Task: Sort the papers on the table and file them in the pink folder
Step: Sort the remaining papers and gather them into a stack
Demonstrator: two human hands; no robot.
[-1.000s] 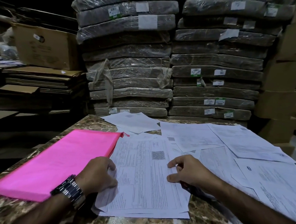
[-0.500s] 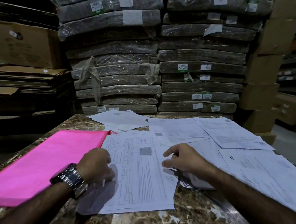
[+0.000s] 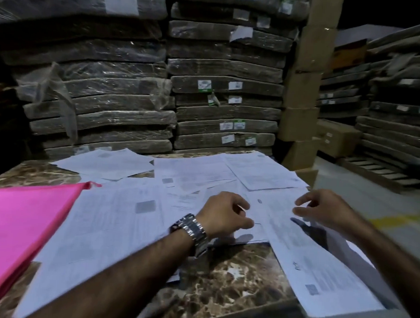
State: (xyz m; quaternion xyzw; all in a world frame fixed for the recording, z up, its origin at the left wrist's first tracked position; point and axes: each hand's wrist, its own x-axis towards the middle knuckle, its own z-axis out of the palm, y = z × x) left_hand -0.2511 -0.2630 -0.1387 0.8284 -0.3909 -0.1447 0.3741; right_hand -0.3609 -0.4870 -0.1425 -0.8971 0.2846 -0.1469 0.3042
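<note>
The pink folder (image 3: 18,221) lies flat at the table's left side. Beside it sits a stack of printed sheets (image 3: 108,226), and more loose papers (image 3: 191,172) are spread toward the far edge. A long sheet (image 3: 315,269) slants over the table's right front corner. My left hand (image 3: 225,215), with a metal watch on the wrist, hovers over the middle papers with loosely curled fingers and holds nothing. My right hand (image 3: 323,211) is just above the long sheet's upper part, fingers relaxed and spread, casting a shadow on it. The frame is motion-blurred.
The marble table (image 3: 234,281) shows bare stone at the front centre. Wrapped stacks of flat cardboard (image 3: 159,83) rise right behind it. Brown boxes (image 3: 305,91) stand at the back right, with a pallet (image 3: 386,173) on the floor further right.
Both hands left the stack beside the pink folder and moved right, over the sheets on the table's right side. The view turned right with them.
</note>
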